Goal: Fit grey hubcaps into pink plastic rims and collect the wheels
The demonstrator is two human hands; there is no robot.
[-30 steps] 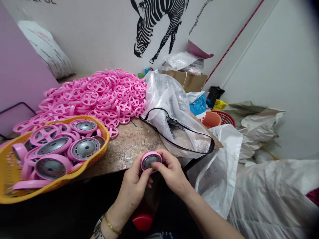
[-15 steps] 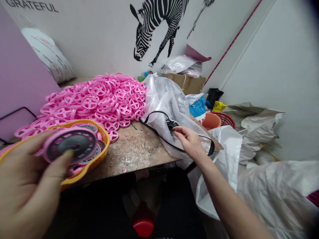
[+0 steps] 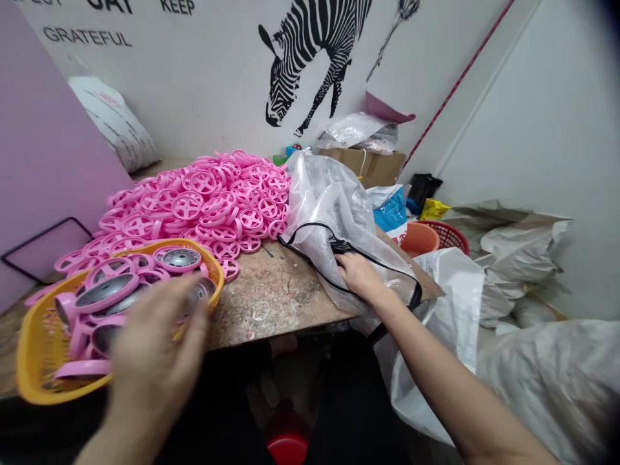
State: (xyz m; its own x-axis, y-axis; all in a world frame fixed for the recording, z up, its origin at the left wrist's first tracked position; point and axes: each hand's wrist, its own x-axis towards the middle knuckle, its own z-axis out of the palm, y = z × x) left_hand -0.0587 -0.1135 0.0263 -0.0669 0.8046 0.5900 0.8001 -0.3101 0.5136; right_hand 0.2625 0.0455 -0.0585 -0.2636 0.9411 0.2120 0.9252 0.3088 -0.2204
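My left hand (image 3: 155,329) is blurred above a yellow plastic basket (image 3: 190,247), and I see nothing in it. The basket is full of pink wheels with silver metal hubs (image 3: 107,292), some partly hidden behind that hand. My right hand (image 3: 361,274) rests on a transparent plastic bag (image 3: 329,200) with a black edging, near the edging, holding nothing I can see. Beyond the basket lies a big heap of pink spoked wheel rims (image 3: 203,200).
The worn wooden table (image 3: 276,303) holds the basket, heap and bag. A lilac board (image 3: 48,142) stands at the left. White woven sacks (image 3: 533,381) lie at the right, behind an orange bowl (image 3: 419,239) and red basket (image 3: 448,236). A red cap (image 3: 287,447) sits below.
A second ago both hands held a wheel over the table. My left hand then lifted it leftward and now hangs over the basket without it showing. My right hand moved onto the bag.
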